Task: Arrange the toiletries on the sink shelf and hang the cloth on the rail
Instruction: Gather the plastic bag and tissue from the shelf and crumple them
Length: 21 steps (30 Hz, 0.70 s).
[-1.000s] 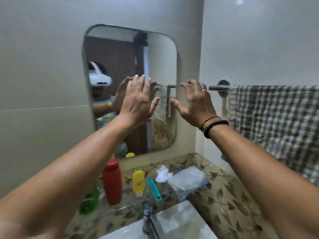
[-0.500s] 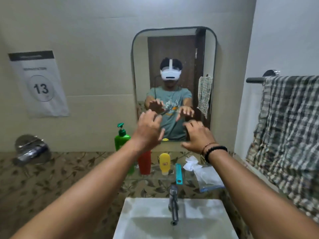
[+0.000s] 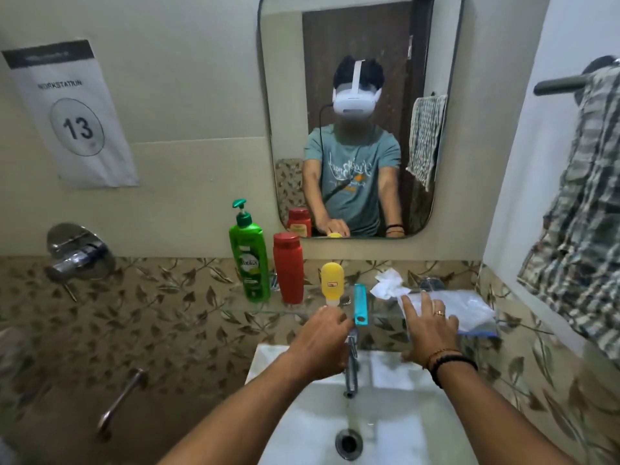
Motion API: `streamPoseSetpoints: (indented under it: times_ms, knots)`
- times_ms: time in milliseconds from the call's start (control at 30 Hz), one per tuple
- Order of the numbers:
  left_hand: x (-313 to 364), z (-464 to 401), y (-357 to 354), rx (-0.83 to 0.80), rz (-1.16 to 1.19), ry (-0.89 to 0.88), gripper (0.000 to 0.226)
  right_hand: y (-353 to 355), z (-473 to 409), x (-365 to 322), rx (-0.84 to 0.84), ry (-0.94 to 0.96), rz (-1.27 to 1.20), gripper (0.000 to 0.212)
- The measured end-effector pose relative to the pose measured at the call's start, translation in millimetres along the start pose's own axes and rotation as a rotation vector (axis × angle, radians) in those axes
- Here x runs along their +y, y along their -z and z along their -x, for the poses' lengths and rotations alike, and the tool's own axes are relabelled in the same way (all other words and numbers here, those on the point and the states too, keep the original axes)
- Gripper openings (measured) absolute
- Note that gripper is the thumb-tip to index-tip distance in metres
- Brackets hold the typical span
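On the glass shelf under the mirror stand a green pump bottle, a red bottle and a yellow tube on its cap. A teal tube lies beside it, then a crumpled white tissue and a clear plastic bag. My left hand hovers at the shelf's front edge just below the yellow tube, fingers loosely bent, nothing seen in it. My right hand is spread, fingertips on the bag's left edge. The checked cloth hangs over the rail on the right wall.
The white sink and its chrome tap sit directly below my hands. A wall mixer and spout are at left. A numbered paper sign hangs on the left wall, next to the mirror.
Both hands have dropped from mirror height to the shelf's front edge. My view has tilted down, showing more of the sink. The cloth stays on the rail.
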<state>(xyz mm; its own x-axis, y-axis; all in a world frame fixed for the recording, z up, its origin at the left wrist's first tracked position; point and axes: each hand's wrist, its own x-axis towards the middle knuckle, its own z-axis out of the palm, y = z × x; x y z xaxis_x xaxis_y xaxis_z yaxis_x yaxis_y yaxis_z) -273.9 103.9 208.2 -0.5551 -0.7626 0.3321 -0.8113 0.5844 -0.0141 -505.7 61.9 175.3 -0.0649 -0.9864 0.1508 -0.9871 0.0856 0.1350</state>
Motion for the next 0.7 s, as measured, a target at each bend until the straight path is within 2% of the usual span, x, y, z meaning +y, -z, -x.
streamPoseSetpoints:
  times_ms: [67,233,333,467,700]
  knots:
    - [2.3,-5.7,-5.7,-0.002,0.017,0.001,0.041,2.7,-9.6,0.8,-0.022,-0.021,-0.06,0.107]
    - [9.6,-26.0,-18.9,0.066,0.081,-0.022,0.024,25.4,-41.2,11.3,-0.157,0.015,-0.174,0.051]
    - [11.9,-46.8,-28.6,0.102,0.116,-0.025,0.02,40.5,-53.1,13.4,-0.169,0.029,-0.172,0.031]
    - [14.1,-90.8,-33.5,0.115,0.105,-0.009,0.022,54.0,-67.3,6.3,-0.092,0.015,-0.222,0.036]
    - [1.7,-166.4,-46.0,-0.072,0.175,0.178,0.067,46.7,-88.2,-1.3,-0.062,0.074,-0.358,0.048]
